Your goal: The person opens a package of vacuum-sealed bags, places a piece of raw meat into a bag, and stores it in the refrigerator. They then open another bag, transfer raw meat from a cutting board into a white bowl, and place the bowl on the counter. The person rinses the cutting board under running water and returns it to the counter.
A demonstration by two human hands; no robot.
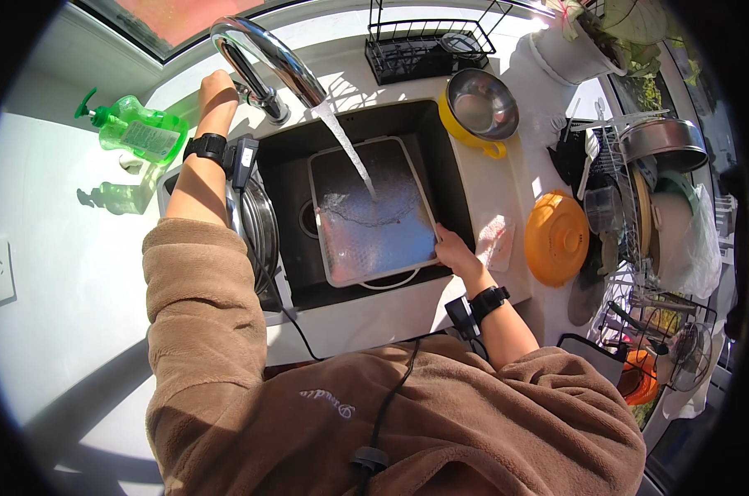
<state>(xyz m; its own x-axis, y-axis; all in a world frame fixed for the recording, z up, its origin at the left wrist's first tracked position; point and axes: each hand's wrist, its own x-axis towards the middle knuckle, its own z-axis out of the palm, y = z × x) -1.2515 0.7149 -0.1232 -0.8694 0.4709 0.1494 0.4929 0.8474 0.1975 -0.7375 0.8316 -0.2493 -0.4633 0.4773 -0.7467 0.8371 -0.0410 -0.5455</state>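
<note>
Water runs from a chrome gooseneck faucet onto a rectangular shallow tray with a pale rim and a shiny surface. The tray lies tilted inside a dark sink. My left hand is closed at the faucet's side lever; its fingers are partly hidden. At the tray's near right corner, my right hand grips the rim, fingertips out of sight. A white curved edge shows under the tray's near side. Stacked metal pans or lids sit at the sink's left, partly behind my left arm.
A green soap pump bottle stands left of the faucet. Right of the sink are a steel bowl in a yellow holder, a pink-and-white sponge or cloth, an orange lid and a loaded dish rack. Behind stands a black wire rack.
</note>
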